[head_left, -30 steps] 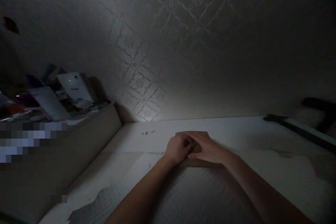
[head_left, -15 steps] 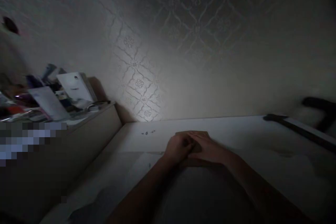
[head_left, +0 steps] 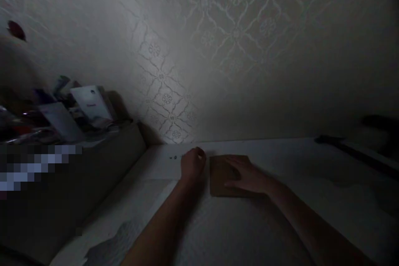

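Note:
A flat brown rectangular piece [head_left: 220, 176], like cardboard or a thin board, lies on the pale table top [head_left: 280, 153] in dim light. My right hand [head_left: 247, 176] rests flat on its right part, fingers spread and pointing left. My left hand [head_left: 193, 164] sits just left of the piece, off it, with fingers curled in a loose fist; nothing shows inside it. A few small dark specks [head_left: 173, 158] lie on the table just left of that hand.
A patterned wallpapered wall [head_left: 202, 50] rises right behind the table. At the left a raised shelf [head_left: 118, 145] carries books, papers and clutter [head_left: 77, 108]. A dark long object [head_left: 352, 149] lies at the far right of the table.
My left hand has lifted off the brown piece and moved left and slightly farther away, uncovering the piece's left half. My right hand stays on it.

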{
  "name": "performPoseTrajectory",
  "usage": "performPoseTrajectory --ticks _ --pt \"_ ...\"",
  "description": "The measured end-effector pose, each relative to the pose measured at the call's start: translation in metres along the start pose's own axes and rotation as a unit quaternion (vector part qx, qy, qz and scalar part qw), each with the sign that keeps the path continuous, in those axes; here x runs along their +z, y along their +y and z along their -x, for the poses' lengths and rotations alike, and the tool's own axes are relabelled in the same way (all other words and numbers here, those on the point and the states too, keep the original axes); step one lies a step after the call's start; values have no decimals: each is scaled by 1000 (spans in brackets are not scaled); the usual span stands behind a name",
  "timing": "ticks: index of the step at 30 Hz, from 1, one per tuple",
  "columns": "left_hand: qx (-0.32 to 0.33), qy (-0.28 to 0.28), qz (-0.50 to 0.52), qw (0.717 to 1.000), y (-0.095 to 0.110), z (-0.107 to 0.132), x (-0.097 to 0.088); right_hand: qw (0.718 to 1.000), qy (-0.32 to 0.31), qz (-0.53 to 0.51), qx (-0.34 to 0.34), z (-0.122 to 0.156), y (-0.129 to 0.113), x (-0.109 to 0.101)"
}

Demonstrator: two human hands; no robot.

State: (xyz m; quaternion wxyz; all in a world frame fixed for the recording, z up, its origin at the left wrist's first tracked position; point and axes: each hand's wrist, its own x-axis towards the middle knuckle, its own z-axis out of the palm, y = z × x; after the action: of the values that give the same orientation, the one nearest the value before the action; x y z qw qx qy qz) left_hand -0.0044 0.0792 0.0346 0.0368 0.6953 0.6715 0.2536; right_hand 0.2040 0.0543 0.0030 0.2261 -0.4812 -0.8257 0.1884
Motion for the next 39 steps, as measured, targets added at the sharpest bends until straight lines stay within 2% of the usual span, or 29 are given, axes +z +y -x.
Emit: performPoseTrajectory --ticks 2,4,7,10,13,17,19,20,23,26,29,34,37,39 --pt "-37 24 -78 996 -16 -7 -7 1000 -1 4 -3 -1 2 1" --pt "-72 22 -131 989 -32 -13 -12 1000 -1 5 1 -1 4 2" --pt "-131 11 -156 979 -52 -18 -14 1000 -6 2 6 -1 5 3" --pt "-164 -6 -153 974 -60 -18 -14 1000 -6 9 1 -1 5 2" --pt "-167 3 -140 976 -57 -17 -15 1000 -5 13 1 -1 4 2" --pt "-98 3 -100 990 -38 -15 -13 1000 0 7 5 0 2 1" --pt "-21 -37 -44 998 -23 -11 -9 1000 3 4 3 0 0 0" --pt "25 -74 -7 997 -16 -9 -5 1000 3 1 3 0 -2 0" --pt "156 -170 81 970 6 3 6 1000 -4 -9 -12 0 -8 0" --pt "241 -204 108 943 19 12 14 999 2 -21 -27 1 -13 1" --pt "254 -196 115 940 24 17 18 998 12 -30 -44 1 -14 2" --pt "228 -174 129 949 26 19 20 999 8 -28 -37 0 -13 2" --pt "194 -163 151 956 29 20 19 999 1 -25 -31 0 -14 0" --pt "150 -142 150 967 30 19 15 999 -6 -23 -32 0 -14 -1"
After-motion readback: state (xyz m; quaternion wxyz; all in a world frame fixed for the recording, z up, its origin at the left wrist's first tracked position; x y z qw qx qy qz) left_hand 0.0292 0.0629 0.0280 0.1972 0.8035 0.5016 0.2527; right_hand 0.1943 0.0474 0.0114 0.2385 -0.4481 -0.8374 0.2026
